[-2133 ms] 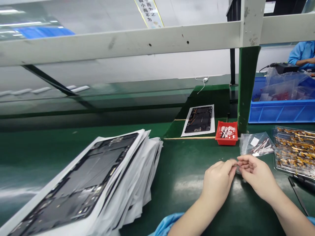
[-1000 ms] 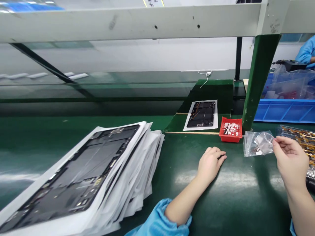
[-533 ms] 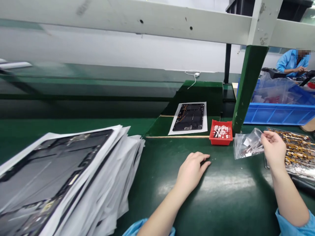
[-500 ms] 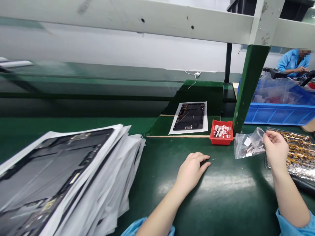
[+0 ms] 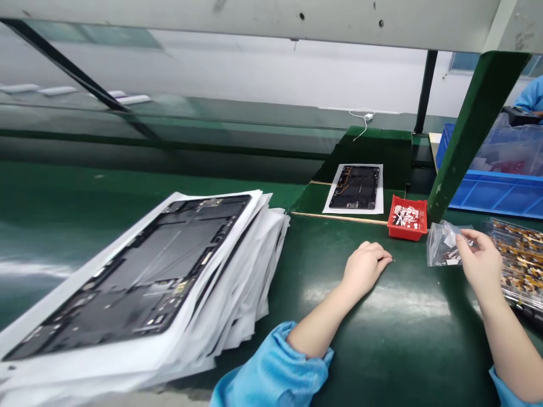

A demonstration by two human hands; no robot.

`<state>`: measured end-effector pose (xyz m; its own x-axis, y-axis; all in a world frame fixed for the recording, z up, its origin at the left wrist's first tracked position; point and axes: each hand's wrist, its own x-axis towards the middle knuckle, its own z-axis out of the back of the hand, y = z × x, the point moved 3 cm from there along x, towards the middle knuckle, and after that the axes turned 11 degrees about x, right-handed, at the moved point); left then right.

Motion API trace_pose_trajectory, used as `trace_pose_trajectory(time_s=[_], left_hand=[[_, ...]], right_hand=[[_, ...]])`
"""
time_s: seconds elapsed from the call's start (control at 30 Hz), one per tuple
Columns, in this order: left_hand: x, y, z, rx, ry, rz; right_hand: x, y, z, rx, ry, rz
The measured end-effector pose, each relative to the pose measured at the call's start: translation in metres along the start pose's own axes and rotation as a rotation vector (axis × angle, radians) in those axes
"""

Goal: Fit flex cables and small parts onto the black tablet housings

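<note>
My left hand (image 5: 365, 267) rests on the green table (image 5: 382, 328), thumb and fingertips pinched together beside a tiny speck. Whatever is between those fingers is too small to make out. My right hand (image 5: 483, 261) grips a clear plastic bag (image 5: 442, 245) by its right side. Small parts and white pieces show inside the bag, which lies low over the table. Behind the two hands, a red bin (image 5: 408, 230) holds several small white and dark parts.
At left stands a stack of white sheets (image 5: 250, 282) with a black device panel (image 5: 139, 271) on top. Another panel (image 5: 356, 187) lies on a white sheet farther back. A green post (image 5: 475, 130), a blue crate (image 5: 500, 193) and a tray of orange flex parts (image 5: 520, 260) are at right.
My left hand's fingers have closed from apart to a pinch at the table. My right hand has taken the bag lower with more fingers around it. The view has swung left.
</note>
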<state>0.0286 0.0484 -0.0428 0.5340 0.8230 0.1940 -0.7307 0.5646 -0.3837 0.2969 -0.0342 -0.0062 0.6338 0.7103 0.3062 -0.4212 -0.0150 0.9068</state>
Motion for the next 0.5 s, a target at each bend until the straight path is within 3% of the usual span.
trace_pose_trajectory(time_s=[0.3, 0.4, 0.5], left_hand=[[0.003, -0.004, 0.002, -0.062, -0.064, -0.012], [-0.009, -0.009, 0.019, -0.061, -0.137, 0.014], [-0.034, -0.017, 0.05, -0.058, -0.227, 0.029]], right_hand=[[-0.011, 0.004, 0.009, -0.217, -0.025, 0.161], [-0.013, 0.004, 0.012, -0.235, -0.021, 0.19], [-0.016, 0.004, 0.014, -0.241, -0.025, 0.231]])
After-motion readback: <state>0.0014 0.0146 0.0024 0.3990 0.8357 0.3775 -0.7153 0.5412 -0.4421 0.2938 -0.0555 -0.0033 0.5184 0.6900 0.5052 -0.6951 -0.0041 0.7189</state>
